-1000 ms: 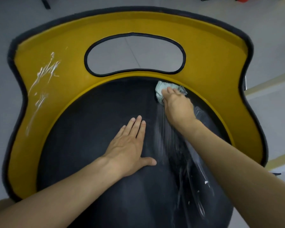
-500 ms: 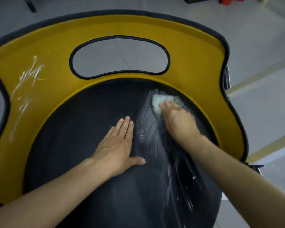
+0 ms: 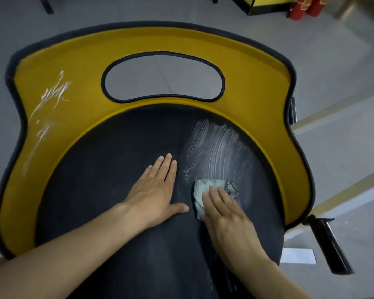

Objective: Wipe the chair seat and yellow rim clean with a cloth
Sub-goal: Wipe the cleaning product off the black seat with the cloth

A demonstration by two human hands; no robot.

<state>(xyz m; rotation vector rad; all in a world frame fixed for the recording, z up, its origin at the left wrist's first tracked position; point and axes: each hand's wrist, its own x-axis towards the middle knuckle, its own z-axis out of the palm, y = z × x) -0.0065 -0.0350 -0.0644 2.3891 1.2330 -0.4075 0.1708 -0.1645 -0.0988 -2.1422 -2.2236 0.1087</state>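
Note:
The black chair seat (image 3: pixel 108 190) fills the view, ringed by the yellow rim (image 3: pixel 257 87), which has an oval cut-out at the back. White smears (image 3: pixel 214 145) streak the seat's right half, and more white marks (image 3: pixel 50 100) run down the rim's left side. My right hand (image 3: pixel 227 214) presses a pale green cloth (image 3: pixel 205 188) flat on the seat just below the smears, fingers straight. Palm down, my left hand (image 3: pixel 156 190) rests flat on the seat beside the cloth.
Grey floor surrounds the chair, crossed by pale yellow lines (image 3: pixel 333 104) at the right. A black chair leg (image 3: pixel 330 247) sticks out at the lower right. Red cylinders (image 3: pixel 304 6) and a dark box (image 3: pixel 266 5) stand at the far top right.
My right hand has dragged the cloth down the seat from near the back rim toward me, leaving fresh white streaks behind it. My left hand stays flat in place.

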